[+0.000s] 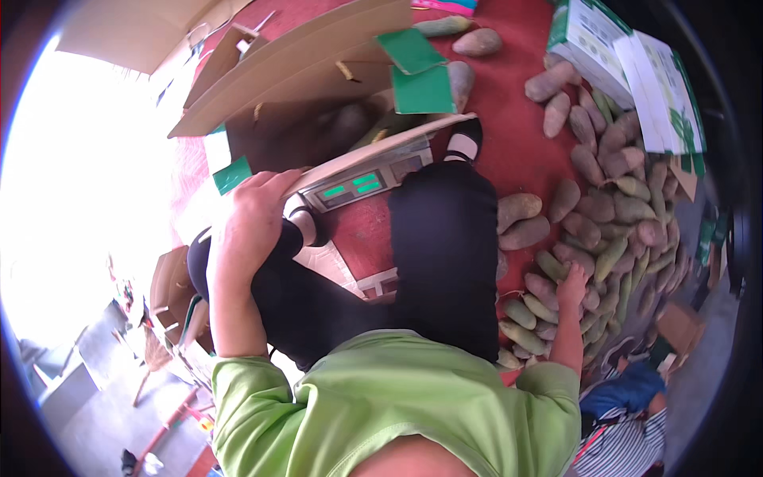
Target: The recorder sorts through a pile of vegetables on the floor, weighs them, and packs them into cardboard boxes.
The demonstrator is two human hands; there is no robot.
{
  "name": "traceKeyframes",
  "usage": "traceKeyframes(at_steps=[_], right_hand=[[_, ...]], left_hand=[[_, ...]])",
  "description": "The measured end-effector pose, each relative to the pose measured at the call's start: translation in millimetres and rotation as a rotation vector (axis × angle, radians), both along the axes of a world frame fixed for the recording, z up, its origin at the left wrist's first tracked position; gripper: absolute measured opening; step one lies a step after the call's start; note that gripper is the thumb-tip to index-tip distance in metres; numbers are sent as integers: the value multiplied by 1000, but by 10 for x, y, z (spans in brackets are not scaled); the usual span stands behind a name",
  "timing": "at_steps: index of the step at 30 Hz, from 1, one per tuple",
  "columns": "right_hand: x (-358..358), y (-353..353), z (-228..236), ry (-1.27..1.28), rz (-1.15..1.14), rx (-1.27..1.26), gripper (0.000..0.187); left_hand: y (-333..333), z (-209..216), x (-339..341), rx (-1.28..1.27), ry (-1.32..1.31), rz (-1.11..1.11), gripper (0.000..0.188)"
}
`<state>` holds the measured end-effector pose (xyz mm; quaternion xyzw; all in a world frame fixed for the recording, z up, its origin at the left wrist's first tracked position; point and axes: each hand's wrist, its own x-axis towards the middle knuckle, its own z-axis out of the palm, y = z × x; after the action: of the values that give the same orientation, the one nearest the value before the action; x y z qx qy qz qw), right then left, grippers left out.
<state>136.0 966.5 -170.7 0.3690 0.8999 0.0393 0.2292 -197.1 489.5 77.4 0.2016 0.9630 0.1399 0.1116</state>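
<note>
Box, open cardboard, root vegetable dim inside — lit digital scale at its near edge. Left hand over box's near-left corner, fingertips hidden, grip can't tell. Right hand down on pile of green and pinkish roots, person's right, on red floor covering — can't tell if gripping one.

It's matt cardboard on the open box, smooth on its 2 green right-hand flaps! Hard, smooth facing on the digital scale, dull, earthy skins on the root vegetables, matt red floor covering, and soft cloth: green shirt, black trousers.
</note>
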Motion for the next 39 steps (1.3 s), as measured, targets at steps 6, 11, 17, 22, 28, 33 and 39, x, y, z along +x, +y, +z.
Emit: traceKeyframes(at_steps=[6, 11, 17, 22, 28, 33, 39], right_hand=[[-787, 181, 314, 660, -2, -361, 56], [-1812, -485, 1803, 1092, -30, -790, 53], [-2666, -1148, 3025, 1295, 504, -1033, 63], [-3354, -1966, 3169, 1085, 797, -944, 58], [-3646, -2598, 3065, 1029, 1009, -974, 54], [-3959, -3082, 2364, 948, 697, -1251, 46], [-3980, -2922, 2253, 982, 771, -1168, 25]], left_hand=[[-153, 77, 49, 17, -76, 8, 28], [-286, 103, 55, 58, -137, 28, 28], [-419, 141, 87, 55, -124, 70, 29], [-487, 104, 106, 9, -77, 50, 29], [-506, 91, 130, -8, -57, 32, 33], [-439, 135, 94, 14, -93, -1, 27], [-479, 33, 29, -15, -84, -31, 35]])
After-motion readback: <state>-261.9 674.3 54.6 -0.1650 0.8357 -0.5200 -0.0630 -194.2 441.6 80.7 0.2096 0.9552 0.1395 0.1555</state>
